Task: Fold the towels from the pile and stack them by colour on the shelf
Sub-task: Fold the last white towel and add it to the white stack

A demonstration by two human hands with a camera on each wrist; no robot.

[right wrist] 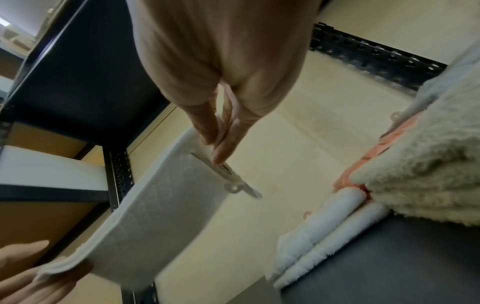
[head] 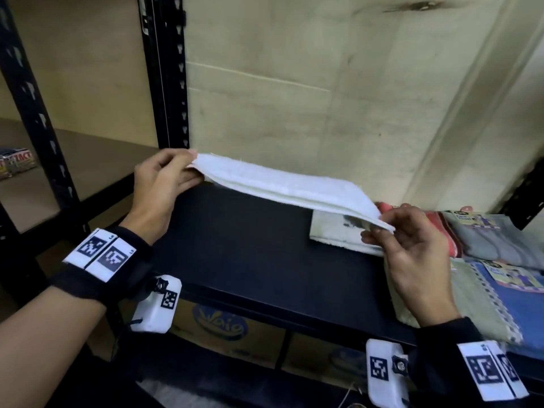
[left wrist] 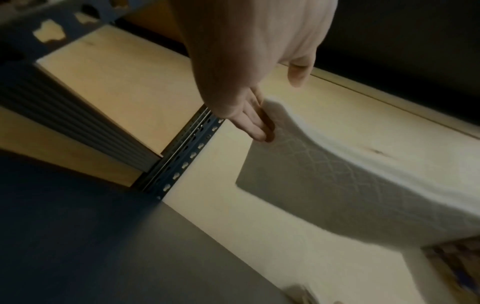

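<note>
I hold the folded white towel (head: pixel 288 187) in the air between my two hands, above the dark shelf (head: pixel 250 254): my left hand (head: pixel 164 184) pinches one end, thumb over and fingers (left wrist: pixel 253 123) under, and my right hand (head: pixel 412 245) pinches the other end where a paper tag (right wrist: pixel 228 174) hangs. It seems light and soft; it sags between my grips, so I judge it will flop open unless I keep both ends pinched through all the layers. Just under my right fingers (right wrist: pixel 223 144) lies another folded white towel (head: pixel 338 234), probably its stack. Beyond them sit a pinkish-red towel (head: pixel 444 228) and a grey one (head: pixel 494 242) with a label; nearer me are beige (head: pixel 471 304) and blue (head: pixel 518 307) ones. Below my left fingers the shelf is bare, and the black upright post (head: pixel 164 69) stands just behind them.
</note>
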